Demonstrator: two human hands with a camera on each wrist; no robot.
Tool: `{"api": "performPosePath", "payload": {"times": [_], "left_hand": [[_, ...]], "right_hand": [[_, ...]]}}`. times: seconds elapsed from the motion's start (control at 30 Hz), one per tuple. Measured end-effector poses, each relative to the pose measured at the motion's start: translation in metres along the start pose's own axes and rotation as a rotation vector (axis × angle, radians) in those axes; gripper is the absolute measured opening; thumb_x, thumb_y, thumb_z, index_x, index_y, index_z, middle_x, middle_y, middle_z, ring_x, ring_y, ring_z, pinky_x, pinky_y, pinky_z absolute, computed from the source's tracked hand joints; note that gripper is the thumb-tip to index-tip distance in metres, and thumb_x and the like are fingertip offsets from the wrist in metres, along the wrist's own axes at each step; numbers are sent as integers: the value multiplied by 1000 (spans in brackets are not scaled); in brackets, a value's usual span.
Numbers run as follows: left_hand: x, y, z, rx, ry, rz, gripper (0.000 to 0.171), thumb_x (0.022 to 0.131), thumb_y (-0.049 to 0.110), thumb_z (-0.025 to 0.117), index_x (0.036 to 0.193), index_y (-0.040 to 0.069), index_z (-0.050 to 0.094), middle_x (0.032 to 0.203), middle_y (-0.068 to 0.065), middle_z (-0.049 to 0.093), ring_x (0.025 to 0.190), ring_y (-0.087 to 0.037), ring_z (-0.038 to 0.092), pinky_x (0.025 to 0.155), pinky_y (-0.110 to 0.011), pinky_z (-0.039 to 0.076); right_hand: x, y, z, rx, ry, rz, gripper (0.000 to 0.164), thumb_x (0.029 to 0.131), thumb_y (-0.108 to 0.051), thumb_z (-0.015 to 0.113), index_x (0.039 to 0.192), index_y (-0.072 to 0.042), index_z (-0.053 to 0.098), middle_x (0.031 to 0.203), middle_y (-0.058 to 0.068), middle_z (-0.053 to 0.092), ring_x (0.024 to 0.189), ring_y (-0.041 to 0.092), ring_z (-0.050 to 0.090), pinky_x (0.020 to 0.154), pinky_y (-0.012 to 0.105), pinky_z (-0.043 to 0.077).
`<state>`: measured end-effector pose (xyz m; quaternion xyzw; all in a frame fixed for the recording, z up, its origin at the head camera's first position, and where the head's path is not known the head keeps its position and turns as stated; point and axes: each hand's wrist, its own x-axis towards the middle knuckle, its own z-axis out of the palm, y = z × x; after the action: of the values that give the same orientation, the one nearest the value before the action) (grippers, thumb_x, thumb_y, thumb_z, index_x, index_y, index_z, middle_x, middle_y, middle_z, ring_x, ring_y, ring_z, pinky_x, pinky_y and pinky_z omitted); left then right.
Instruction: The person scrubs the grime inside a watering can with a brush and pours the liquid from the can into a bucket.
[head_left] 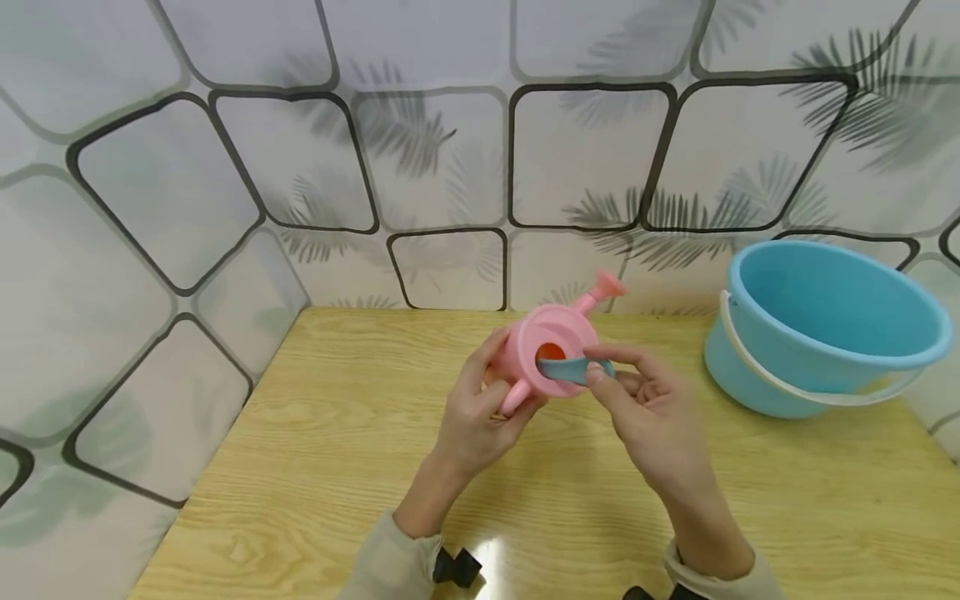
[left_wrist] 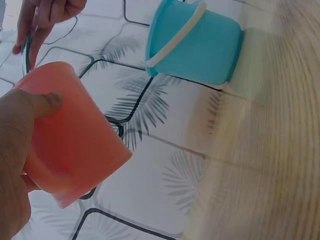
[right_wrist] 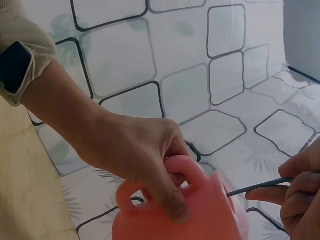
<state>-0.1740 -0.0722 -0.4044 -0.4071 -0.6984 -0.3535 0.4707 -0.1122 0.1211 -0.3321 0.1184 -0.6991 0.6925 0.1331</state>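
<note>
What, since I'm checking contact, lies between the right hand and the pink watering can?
A thin blue piece, pinched by the right hand, bridges the gap to the pink watering can; the right wrist view shows it.

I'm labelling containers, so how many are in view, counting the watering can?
2: the pink watering can, gripped by the left hand, and the blue bucket, standing at the table's right side. The bucket's floor is hidden; another could be inside.
</note>
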Motion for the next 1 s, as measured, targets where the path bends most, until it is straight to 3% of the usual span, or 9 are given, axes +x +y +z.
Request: {"api": "performPosePath", "payload": {"times": [0.1,0.17,0.33,0.47,0.63,0.77,0.9,1.0], "left_hand": [[0,-1,-2,2,14,-6,39,88,19,76,63,7,48,129,-36,54,114,-42,61,93,-42,55],[0,-1,-2,0,13,9,39,89,18,76,63,7,49,129,-36,53,115,-43,60,95,-43,54],[1,1,1,5,14,48,37,89,16,75,63,6,51,128,-37,53,116,-44,60,100,-46,51],[0,2,3,5,34,34,36,90,16,74,64,6,51,127,-37,53,115,-44,60,101,-48,49],[-1,5,9,10,78,40,36,88,14,75,63,7,50,126,-38,54,112,-45,62,100,-50,50],[-1,7,11,23,91,41,37,87,13,76,62,7,49,125,-38,54,111,-44,62,100,-50,50],[0,6,10,43,80,8,38,87,13,77,62,6,49,127,-37,53,113,-44,62,101,-49,49],[-1,5,10,42,91,2,38,87,12,76,62,5,48,127,-37,53,114,-45,60,100,-50,49]], "right_hand": [[-1,-1,1,60,41,-18,21,94,1,65,114,-2,68,48,-2,34,37,19,16,32,32,9],[-1,0,3,94,24,-26,21,93,3,65,114,0,67,47,-1,32,37,20,15,32,32,8],[1,3,8,147,-27,34,21,93,4,64,114,0,66,47,-1,30,38,22,12,34,36,6],[-1,0,5,193,5,87,22,94,5,63,111,-7,68,47,-3,31,40,23,9,37,38,2],[-1,3,8,217,7,101,20,92,5,64,110,-3,66,47,1,26,40,23,10,37,38,3],[0,6,10,296,8,95,21,92,10,61,104,-7,67,45,-4,36,40,21,9,38,36,2],[0,7,6,438,-26,7,32,92,18,53,97,-7,72,52,-6,54,37,17,8,36,30,1],[1,8,7,470,-62,-29,34,91,21,51,95,-5,73,53,-5,56,36,17,9,35,29,2]]}}
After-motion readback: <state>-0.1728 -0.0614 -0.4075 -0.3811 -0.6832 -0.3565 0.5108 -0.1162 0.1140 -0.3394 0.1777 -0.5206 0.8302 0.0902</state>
